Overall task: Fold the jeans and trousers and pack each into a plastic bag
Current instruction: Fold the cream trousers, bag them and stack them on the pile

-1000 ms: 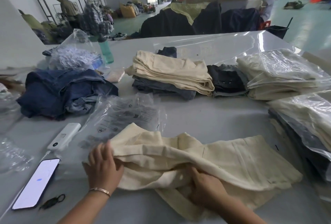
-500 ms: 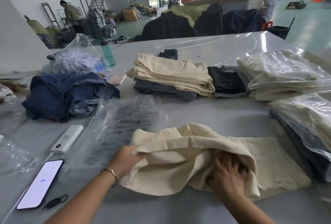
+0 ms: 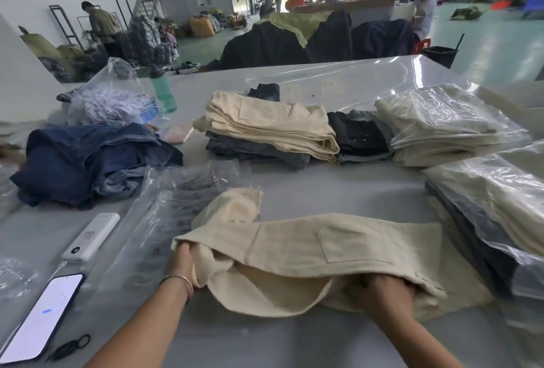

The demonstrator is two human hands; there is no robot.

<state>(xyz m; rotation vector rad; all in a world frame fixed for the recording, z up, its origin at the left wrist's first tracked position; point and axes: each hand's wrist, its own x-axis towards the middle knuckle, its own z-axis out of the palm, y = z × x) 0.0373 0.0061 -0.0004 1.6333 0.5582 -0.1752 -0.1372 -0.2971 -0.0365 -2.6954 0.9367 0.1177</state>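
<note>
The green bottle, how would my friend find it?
Start at the heap of blue jeans on the table's left. Behind it lies a clear bag of white tags. The green bottle stands upright just right of that bag, the only tall green thing there.

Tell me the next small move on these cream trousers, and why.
Probably press the folded layer flat. Both the left hand and the right hand are tucked under the cream trousers, whose front edge bulges up off the table, so the fold isn't yet settled.
</note>
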